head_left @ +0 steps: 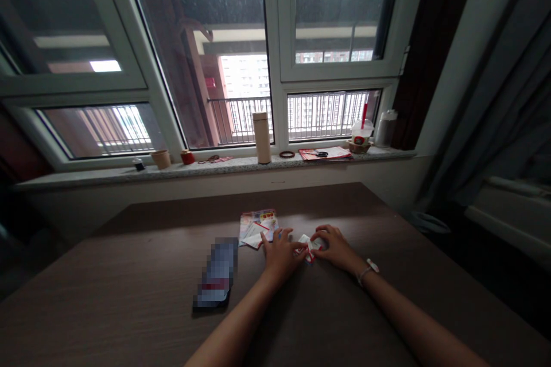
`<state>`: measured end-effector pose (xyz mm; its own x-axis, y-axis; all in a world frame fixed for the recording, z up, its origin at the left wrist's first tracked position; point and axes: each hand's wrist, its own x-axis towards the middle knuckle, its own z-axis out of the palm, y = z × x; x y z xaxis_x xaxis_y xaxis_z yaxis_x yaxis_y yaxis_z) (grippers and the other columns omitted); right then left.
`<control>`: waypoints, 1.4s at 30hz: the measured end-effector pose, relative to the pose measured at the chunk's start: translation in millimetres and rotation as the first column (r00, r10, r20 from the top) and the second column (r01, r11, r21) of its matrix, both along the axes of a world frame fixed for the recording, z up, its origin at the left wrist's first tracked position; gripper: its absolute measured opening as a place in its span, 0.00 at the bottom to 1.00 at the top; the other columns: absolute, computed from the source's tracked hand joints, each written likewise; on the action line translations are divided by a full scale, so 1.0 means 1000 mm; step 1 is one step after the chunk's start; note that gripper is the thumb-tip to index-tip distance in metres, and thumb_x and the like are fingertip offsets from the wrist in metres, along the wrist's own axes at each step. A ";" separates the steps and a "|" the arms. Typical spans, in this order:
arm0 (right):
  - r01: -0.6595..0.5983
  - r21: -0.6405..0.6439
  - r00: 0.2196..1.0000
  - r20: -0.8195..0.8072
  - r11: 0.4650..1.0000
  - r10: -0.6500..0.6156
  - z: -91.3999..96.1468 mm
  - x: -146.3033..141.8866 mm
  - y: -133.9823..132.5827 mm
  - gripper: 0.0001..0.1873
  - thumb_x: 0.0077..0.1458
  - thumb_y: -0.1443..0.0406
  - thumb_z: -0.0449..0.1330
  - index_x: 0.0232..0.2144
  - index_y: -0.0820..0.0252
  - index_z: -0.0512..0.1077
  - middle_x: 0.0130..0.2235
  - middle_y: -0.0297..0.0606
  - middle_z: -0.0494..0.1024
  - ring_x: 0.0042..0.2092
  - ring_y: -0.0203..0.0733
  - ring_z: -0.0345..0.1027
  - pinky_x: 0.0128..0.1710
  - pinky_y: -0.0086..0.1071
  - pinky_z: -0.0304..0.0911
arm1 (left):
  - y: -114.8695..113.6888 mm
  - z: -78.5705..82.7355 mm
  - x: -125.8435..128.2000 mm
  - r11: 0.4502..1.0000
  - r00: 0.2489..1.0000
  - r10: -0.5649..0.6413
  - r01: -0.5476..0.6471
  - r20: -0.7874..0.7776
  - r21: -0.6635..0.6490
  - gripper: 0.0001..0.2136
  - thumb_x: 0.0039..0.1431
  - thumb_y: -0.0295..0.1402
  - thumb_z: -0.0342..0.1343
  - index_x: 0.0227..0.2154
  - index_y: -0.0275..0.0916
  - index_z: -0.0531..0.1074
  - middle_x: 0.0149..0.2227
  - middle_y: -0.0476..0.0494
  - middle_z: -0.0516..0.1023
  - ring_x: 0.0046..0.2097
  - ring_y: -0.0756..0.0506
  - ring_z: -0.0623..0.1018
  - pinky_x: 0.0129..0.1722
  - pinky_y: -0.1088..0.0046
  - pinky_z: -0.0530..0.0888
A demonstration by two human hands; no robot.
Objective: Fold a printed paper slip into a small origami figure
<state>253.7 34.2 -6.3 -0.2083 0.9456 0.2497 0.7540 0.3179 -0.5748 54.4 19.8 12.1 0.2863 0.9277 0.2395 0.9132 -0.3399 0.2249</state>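
A small piece of folded paper (303, 238), white with red marks, lies on the brown table between my two hands. My left hand (279, 255) comes at it from the left, its thumb side pressed to the paper and its other fingers spread over the tabletop. From the right, my right hand (336, 249) pinches the paper's edge between thumb and forefinger; a pale band circles that wrist. Just beyond my left hand is a colourful printed flyer (246, 221) with a white folded paper (253, 234) on top. Fingers hide part of the small paper.
Left of my hands lies a dark phone-like object (216, 275), its face pixelated. Along the windowsill (232, 167) stand a beige thermos (261, 140), a paper cup (161, 159), a red-straw plastic cup (360, 133), a bottle (386, 128) and scissors (321, 153) on red-and-white paper.
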 end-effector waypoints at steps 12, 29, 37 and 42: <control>0.001 -0.032 1.000 0.017 0.999 -0.001 0.003 -0.001 -0.002 0.21 0.40 0.57 0.67 0.41 0.50 0.74 0.52 0.38 0.66 0.57 0.49 0.56 0.59 0.41 0.51 | -0.001 0.002 0.001 1.000 1.000 0.016 -0.016 0.002 -0.012 0.12 0.56 0.51 0.55 0.42 0.63 0.76 0.59 0.51 0.66 0.62 0.34 0.58 0.57 0.30 0.38; -0.059 -0.038 0.996 0.062 0.998 0.061 0.006 0.002 -0.008 0.29 0.38 0.50 0.68 0.45 0.50 0.72 0.55 0.40 0.64 0.59 0.51 0.54 0.61 0.44 0.47 | 0.002 -0.005 -0.002 1.000 1.000 0.002 -0.001 0.030 -0.008 0.11 0.56 0.51 0.55 0.42 0.65 0.75 0.59 0.52 0.66 0.62 0.34 0.58 0.55 0.27 0.38; -0.008 0.003 0.999 0.038 1.000 0.008 0.007 0.000 -0.009 0.17 0.49 0.55 0.62 0.42 0.50 0.74 0.52 0.39 0.67 0.57 0.48 0.57 0.60 0.42 0.50 | 0.000 0.001 -0.001 0.997 1.000 0.019 -0.018 0.015 -0.074 0.12 0.57 0.52 0.53 0.43 0.67 0.74 0.61 0.52 0.64 0.63 0.34 0.57 0.56 0.29 0.38; -0.024 0.019 0.997 0.073 1.000 0.023 0.005 -0.002 -0.011 0.23 0.43 0.53 0.65 0.43 0.51 0.73 0.53 0.40 0.66 0.58 0.48 0.56 0.60 0.42 0.48 | 0.000 0.000 -0.002 0.998 1.000 0.014 -0.013 0.011 -0.059 0.12 0.56 0.51 0.54 0.43 0.66 0.75 0.61 0.52 0.64 0.63 0.34 0.57 0.56 0.29 0.38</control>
